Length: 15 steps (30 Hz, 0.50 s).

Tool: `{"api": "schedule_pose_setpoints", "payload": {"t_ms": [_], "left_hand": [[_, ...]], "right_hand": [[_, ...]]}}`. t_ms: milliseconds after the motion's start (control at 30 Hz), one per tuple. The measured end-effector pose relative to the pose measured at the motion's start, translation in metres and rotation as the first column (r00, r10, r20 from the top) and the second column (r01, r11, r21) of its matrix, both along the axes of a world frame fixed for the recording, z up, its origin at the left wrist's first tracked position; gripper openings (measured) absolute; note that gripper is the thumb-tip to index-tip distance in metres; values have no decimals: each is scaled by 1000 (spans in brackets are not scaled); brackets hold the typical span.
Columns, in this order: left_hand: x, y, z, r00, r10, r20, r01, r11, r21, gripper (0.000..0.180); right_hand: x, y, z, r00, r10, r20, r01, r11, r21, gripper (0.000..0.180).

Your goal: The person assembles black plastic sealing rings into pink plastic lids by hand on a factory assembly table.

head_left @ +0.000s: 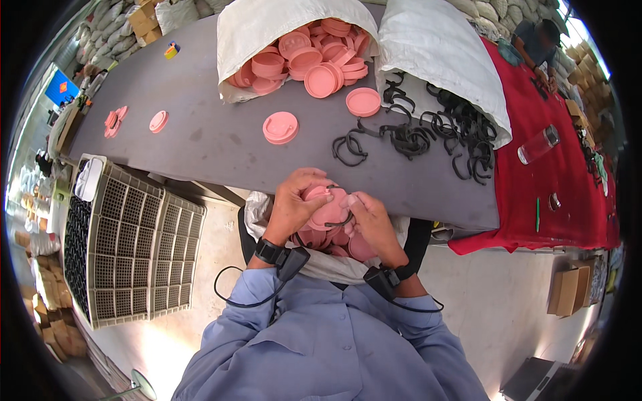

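Over my lap, my left hand [298, 200] is closed around the edge of a round pink lid [329, 210]. My right hand [372, 222] pinches a thin black curved strip [342, 223] against the lid's right side; part of the strip is hidden by the fingers. Below both hands, more pink lids [362, 247] fill a white sack on my lap. Just beyond, on the grey table, lie two pink lids, one [281, 127] at the middle and another [363, 101] close to the sack mouth. Loose black strips [409, 139] are heaped at the right.
On the grey table [200, 144], one white sack [242, 33] spills pink lids and another [435, 40] spills black strips. A plastic crate [127, 247] stands at my left. A clear bottle [537, 145] lies on the red cloth [515, 194]. Another person [537, 43] sits far right.
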<state>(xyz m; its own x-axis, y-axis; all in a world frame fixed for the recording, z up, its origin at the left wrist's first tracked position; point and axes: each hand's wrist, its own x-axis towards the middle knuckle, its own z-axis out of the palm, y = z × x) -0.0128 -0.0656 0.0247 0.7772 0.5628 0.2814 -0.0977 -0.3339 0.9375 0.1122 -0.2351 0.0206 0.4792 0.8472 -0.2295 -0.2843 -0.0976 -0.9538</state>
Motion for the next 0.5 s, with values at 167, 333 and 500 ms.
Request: {"api": "schedule_pose_setpoints", "payload": {"t_ms": [167, 333, 500], "left_hand": [[-3, 1, 2, 999, 15, -49, -10, 994, 105, 30], [-4, 0, -1, 997, 14, -72, -9, 998, 68, 29], [-5, 2, -5, 998, -12, -61, 12, 1000, -6, 27]], "right_hand": [[-7, 2, 3, 998, -62, 7, 63, 998, -22, 27], [-5, 2, -1, 990, -28, 139, 31, 999, -21, 29], [0, 3, -3, 989, 22, 148, -13, 998, -63, 31]]}}
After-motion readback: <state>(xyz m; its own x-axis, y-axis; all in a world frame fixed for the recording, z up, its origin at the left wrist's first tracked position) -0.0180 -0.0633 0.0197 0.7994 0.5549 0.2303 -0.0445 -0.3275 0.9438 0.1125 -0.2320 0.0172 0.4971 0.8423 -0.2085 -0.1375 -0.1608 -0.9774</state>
